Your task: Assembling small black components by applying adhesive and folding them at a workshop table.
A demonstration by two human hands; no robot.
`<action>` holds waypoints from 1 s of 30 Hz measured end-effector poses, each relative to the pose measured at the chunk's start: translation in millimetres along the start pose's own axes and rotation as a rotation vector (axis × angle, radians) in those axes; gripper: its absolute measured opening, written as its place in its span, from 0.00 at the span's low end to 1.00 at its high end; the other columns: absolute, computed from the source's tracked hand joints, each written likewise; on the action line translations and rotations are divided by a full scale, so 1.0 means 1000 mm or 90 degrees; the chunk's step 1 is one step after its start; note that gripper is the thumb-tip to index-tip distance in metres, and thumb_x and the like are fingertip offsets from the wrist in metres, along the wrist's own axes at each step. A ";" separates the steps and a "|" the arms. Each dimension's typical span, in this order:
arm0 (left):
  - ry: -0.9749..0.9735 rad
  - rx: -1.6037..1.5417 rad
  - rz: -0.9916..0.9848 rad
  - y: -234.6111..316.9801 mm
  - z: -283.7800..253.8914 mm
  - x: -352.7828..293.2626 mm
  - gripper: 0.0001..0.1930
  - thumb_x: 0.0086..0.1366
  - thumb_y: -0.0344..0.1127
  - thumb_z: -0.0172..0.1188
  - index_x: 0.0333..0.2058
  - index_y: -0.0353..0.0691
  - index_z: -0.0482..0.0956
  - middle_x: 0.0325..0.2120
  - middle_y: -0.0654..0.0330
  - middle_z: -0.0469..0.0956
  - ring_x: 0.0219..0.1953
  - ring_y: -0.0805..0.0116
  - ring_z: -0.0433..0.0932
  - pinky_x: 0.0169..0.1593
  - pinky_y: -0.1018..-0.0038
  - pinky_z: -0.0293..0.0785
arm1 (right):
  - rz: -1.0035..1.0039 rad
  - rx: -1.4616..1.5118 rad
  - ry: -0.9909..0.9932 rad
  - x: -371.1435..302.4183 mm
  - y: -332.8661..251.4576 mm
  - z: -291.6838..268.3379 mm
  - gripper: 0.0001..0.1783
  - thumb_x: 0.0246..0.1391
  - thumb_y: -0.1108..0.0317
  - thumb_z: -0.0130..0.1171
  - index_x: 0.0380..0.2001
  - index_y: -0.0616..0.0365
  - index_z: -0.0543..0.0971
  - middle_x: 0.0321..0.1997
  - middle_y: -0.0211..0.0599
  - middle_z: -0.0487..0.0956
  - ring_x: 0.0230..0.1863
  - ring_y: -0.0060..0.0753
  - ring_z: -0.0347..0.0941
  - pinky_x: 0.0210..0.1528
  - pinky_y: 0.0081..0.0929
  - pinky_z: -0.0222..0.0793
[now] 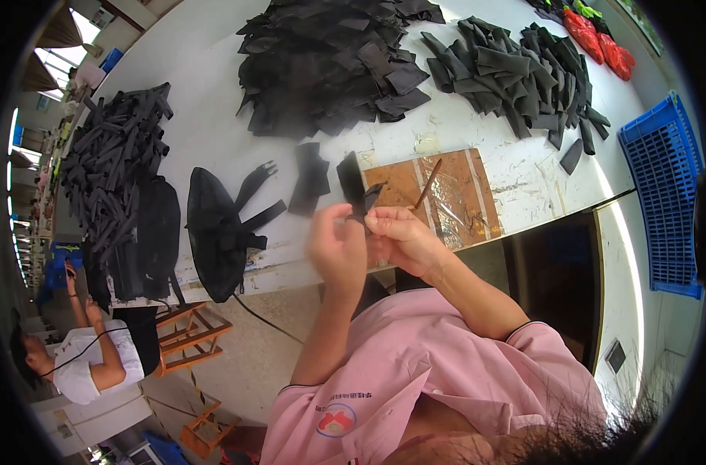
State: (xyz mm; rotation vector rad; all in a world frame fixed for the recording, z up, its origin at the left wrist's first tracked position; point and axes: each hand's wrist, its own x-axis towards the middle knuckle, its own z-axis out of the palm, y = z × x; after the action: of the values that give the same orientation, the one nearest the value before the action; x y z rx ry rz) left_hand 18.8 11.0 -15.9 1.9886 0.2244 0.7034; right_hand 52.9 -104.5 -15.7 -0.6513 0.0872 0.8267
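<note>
Black, soft-looking fabric in a narrow strip (351,177) lies at the person's fingertips, just above the table's near edge, its long axis pointing away from the body and leaning slightly left. A small, pointed dark fabric flap (374,193) sticks up beside it; whether the 2 form 1 piece is hidden by the fingers. The right hand (405,235) is closed in a narrow thumb-and-finger pinch on the fabric at the strip's near end. The left hand (336,244), also right beside that end, is curled and blurred, so I cannot tell whether it grips anything; neither hand is clearly nearer. Just right of the strip lies a flat brown board (480,190) with glossy clear tape, a slim brown stick (429,184) slanting across it. To the left are a flat, waisted black fabric piece (310,180) and, farther out, a black oval fabric pouch (211,232) with webbing-like straps. Beyond, on the scuffed white tabletop (206,116), sit a layered heap of flat black panels (322,70) and a pile of folded charcoal pieces (515,77).
</note>
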 end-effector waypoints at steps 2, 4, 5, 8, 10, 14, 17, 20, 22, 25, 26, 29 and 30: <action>-0.003 -0.059 -0.029 -0.005 0.006 -0.004 0.06 0.50 0.17 0.50 0.28 0.31 0.71 0.22 0.63 0.72 0.17 0.86 0.64 0.18 0.88 0.58 | -0.045 -0.119 -0.019 0.001 -0.002 -0.004 0.10 0.52 0.64 0.53 0.22 0.56 0.69 0.18 0.23 0.67 0.20 0.15 0.61 0.23 0.15 0.60; -0.034 -0.236 -0.157 -0.005 0.004 -0.003 0.08 0.50 0.17 0.50 0.31 0.32 0.69 0.22 0.59 0.74 0.14 0.86 0.62 0.15 0.88 0.56 | -0.102 -0.212 -0.006 -0.002 -0.003 -0.006 0.11 0.52 0.63 0.53 0.22 0.56 0.70 0.18 0.22 0.67 0.20 0.14 0.60 0.22 0.14 0.58; -0.036 -0.237 -0.156 0.002 0.000 0.001 0.08 0.50 0.17 0.50 0.31 0.32 0.69 0.22 0.59 0.74 0.14 0.86 0.62 0.15 0.88 0.56 | -0.159 -0.303 0.011 -0.004 -0.003 -0.007 0.11 0.52 0.62 0.53 0.22 0.57 0.70 0.18 0.21 0.66 0.20 0.13 0.60 0.22 0.13 0.57; -0.129 -0.508 -0.472 0.016 -0.006 0.005 0.13 0.52 0.17 0.50 0.37 0.34 0.65 0.25 0.52 0.75 0.08 0.85 0.58 0.10 0.88 0.51 | -0.176 -0.330 0.041 -0.007 -0.003 -0.021 0.10 0.52 0.63 0.53 0.22 0.56 0.70 0.19 0.21 0.67 0.20 0.12 0.60 0.23 0.12 0.56; -0.157 -0.641 -0.508 0.016 -0.007 0.004 0.13 0.53 0.16 0.49 0.37 0.34 0.66 0.26 0.51 0.75 0.08 0.85 0.58 0.10 0.88 0.50 | -0.176 -0.272 0.040 -0.012 -0.005 -0.018 0.11 0.52 0.62 0.53 0.23 0.57 0.71 0.20 0.21 0.67 0.21 0.11 0.59 0.22 0.10 0.54; -0.239 -0.985 -0.574 0.015 -0.012 -0.005 0.15 0.54 0.15 0.44 0.41 0.32 0.65 0.27 0.50 0.73 0.06 0.84 0.55 0.10 0.87 0.48 | -0.206 -0.261 0.015 -0.024 -0.015 -0.003 0.10 0.53 0.63 0.52 0.23 0.57 0.70 0.21 0.22 0.68 0.22 0.12 0.60 0.23 0.11 0.56; -0.313 -1.110 -0.596 0.029 -0.015 -0.001 0.17 0.53 0.15 0.42 0.43 0.28 0.63 0.26 0.53 0.72 0.06 0.85 0.54 0.10 0.88 0.47 | -0.256 -0.293 -0.051 -0.028 -0.018 0.004 0.10 0.53 0.64 0.51 0.23 0.58 0.70 0.21 0.23 0.68 0.23 0.14 0.61 0.25 0.13 0.59; -0.283 -0.711 -0.409 0.032 -0.017 0.003 0.16 0.52 0.18 0.49 0.43 0.26 0.65 0.24 0.56 0.73 0.09 0.87 0.58 0.13 0.89 0.51 | -0.320 -0.361 0.006 -0.026 -0.014 -0.003 0.08 0.51 0.68 0.53 0.23 0.61 0.70 0.24 0.27 0.67 0.25 0.18 0.63 0.28 0.17 0.60; -0.185 -0.449 -0.255 0.026 0.000 -0.007 0.13 0.52 0.19 0.49 0.39 0.29 0.69 0.25 0.58 0.74 0.16 0.82 0.65 0.20 0.86 0.59 | -0.440 -0.502 0.041 -0.024 -0.012 -0.007 0.07 0.49 0.70 0.54 0.23 0.61 0.70 0.25 0.30 0.66 0.25 0.22 0.64 0.27 0.18 0.61; -0.084 -0.036 -0.030 0.027 0.006 -0.014 0.08 0.52 0.20 0.50 0.32 0.30 0.74 0.25 0.62 0.75 0.30 0.74 0.73 0.36 0.79 0.69 | -0.600 -0.703 0.123 -0.029 -0.010 -0.001 0.05 0.44 0.74 0.56 0.23 0.63 0.70 0.26 0.38 0.67 0.26 0.32 0.65 0.27 0.23 0.61; -0.075 -0.098 -0.060 0.019 0.012 -0.015 0.07 0.53 0.20 0.51 0.33 0.28 0.73 0.24 0.62 0.74 0.23 0.81 0.68 0.27 0.84 0.62 | -0.636 -0.744 0.145 -0.031 -0.010 0.003 0.05 0.43 0.74 0.56 0.23 0.62 0.70 0.26 0.38 0.67 0.26 0.32 0.65 0.26 0.24 0.61; -0.108 -0.292 -0.264 0.021 0.005 -0.017 0.07 0.53 0.21 0.53 0.33 0.27 0.72 0.22 0.63 0.73 0.15 0.87 0.61 0.17 0.89 0.54 | -0.648 -0.763 0.167 -0.030 -0.005 0.002 0.06 0.43 0.74 0.57 0.22 0.62 0.69 0.25 0.38 0.68 0.24 0.32 0.65 0.25 0.25 0.61; -0.125 -0.363 -0.306 0.029 0.001 -0.017 0.07 0.53 0.22 0.53 0.33 0.30 0.73 0.22 0.64 0.73 0.17 0.85 0.64 0.18 0.88 0.58 | -0.626 -0.737 0.184 -0.031 -0.005 -0.003 0.06 0.44 0.74 0.57 0.22 0.62 0.69 0.24 0.38 0.68 0.23 0.32 0.65 0.24 0.24 0.61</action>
State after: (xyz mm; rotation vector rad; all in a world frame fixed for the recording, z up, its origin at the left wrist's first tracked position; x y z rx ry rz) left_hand 1.1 -11.8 2.1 1.3692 0.3267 0.2209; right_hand 35.7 -128.6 -6.0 -1.7076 -0.4627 -0.2760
